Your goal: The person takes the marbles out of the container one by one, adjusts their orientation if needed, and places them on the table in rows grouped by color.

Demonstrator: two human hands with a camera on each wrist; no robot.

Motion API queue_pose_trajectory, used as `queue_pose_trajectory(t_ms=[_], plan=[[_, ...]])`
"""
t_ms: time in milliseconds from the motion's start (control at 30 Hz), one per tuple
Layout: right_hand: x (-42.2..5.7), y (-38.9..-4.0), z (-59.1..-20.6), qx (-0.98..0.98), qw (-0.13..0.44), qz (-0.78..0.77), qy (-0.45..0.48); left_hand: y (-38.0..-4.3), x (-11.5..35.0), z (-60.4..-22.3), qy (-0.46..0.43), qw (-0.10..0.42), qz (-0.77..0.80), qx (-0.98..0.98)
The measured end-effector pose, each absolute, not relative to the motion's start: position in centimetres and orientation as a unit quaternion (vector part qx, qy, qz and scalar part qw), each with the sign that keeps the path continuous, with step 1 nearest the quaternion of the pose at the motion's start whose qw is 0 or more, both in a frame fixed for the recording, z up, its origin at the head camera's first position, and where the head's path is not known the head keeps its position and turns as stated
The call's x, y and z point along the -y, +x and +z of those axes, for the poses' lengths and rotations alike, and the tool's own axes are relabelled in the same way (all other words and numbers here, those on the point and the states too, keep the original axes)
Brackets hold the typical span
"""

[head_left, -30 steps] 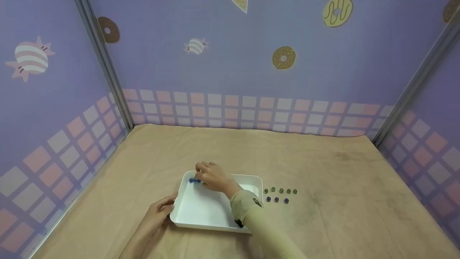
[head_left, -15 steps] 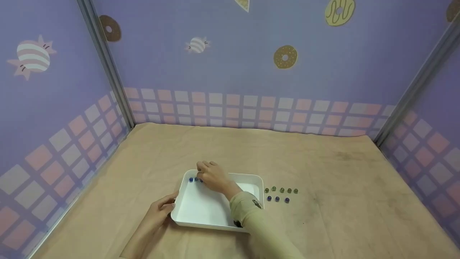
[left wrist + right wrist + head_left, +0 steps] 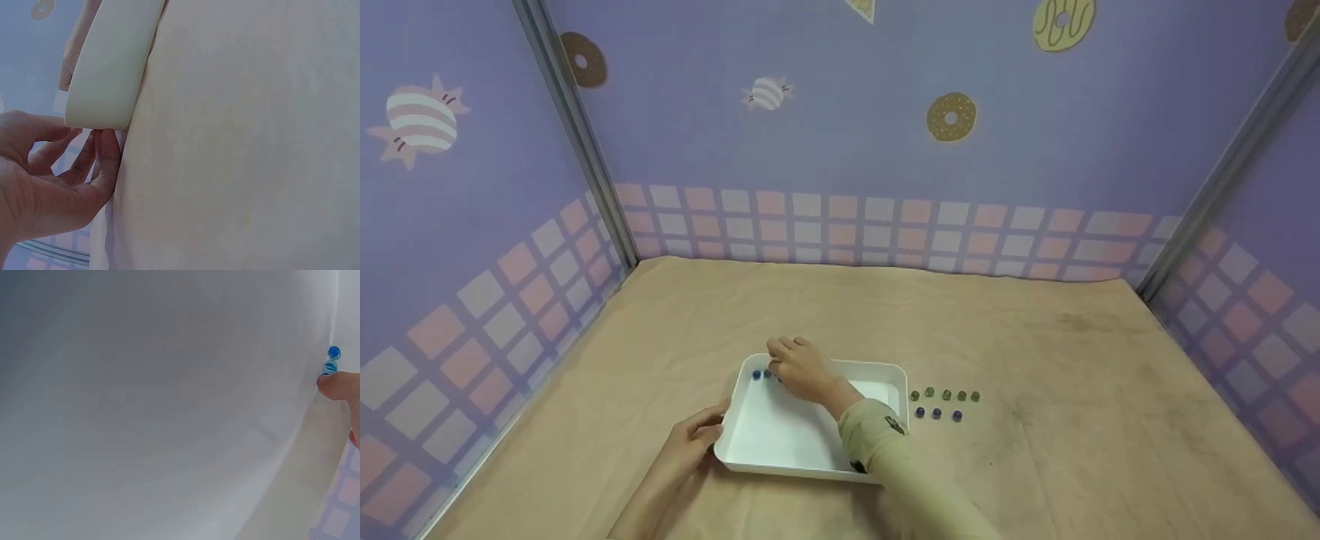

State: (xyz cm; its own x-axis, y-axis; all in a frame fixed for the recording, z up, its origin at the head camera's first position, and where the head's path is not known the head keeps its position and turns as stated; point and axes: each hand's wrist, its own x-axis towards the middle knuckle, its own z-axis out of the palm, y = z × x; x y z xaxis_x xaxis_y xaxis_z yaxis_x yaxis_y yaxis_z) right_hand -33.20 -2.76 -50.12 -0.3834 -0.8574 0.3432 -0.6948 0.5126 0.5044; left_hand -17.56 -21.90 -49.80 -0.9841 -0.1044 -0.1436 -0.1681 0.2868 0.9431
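A shallow white tray (image 3: 787,446) lies on the cloth-covered table, its wall filling much of the right wrist view. My left hand (image 3: 694,439) grips the tray's left side, thumb at the rim; the left wrist view shows the fingertips against the tray's end. My right hand (image 3: 804,373) reaches inside to the far wall. There its thumb (image 3: 336,387) and fingers pinch a blue marble, mostly covered by the thumb. Beside it, in line along the wall, sit a swirled blue marble (image 3: 331,367) and a plain blue marble (image 3: 334,352).
Right of the tray, a row of several green marbles (image 3: 946,395) lies on the tan cloth (image 3: 1065,450). Nearer than these sit three dark blue marbles (image 3: 937,414). Printed wall panels (image 3: 825,150) enclose the table behind and at both sides.
At the far wall, the blue marbles have spread slightly apart, and the third one has slipped mostly behind my right fingers. My left hand and the tray stay in place.
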Motion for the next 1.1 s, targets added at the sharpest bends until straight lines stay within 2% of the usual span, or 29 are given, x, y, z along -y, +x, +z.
queue_pose_trajectory(t_ms=[267,567,767,1100], plan=[[2.9,-32.6,-49.5,0.821,0.282,-0.144,0.475,-17.6,21.9,-49.7,-0.086,0.021,0.594,-0.8],[2.6,-32.0,-48.1,0.837,0.209,-0.191,0.469,-17.5,22.1,-49.5,-0.071,0.029,0.602,-0.795],[2.7,-32.1,-47.4,0.848,0.18,-0.162,0.471,-17.7,21.9,-49.6,-0.087,0.034,0.601,-0.793],[2.1,-31.5,-46.1,0.862,0.178,-0.093,0.466,-17.8,21.8,-49.9,-0.099,0.03,0.598,-0.795]])
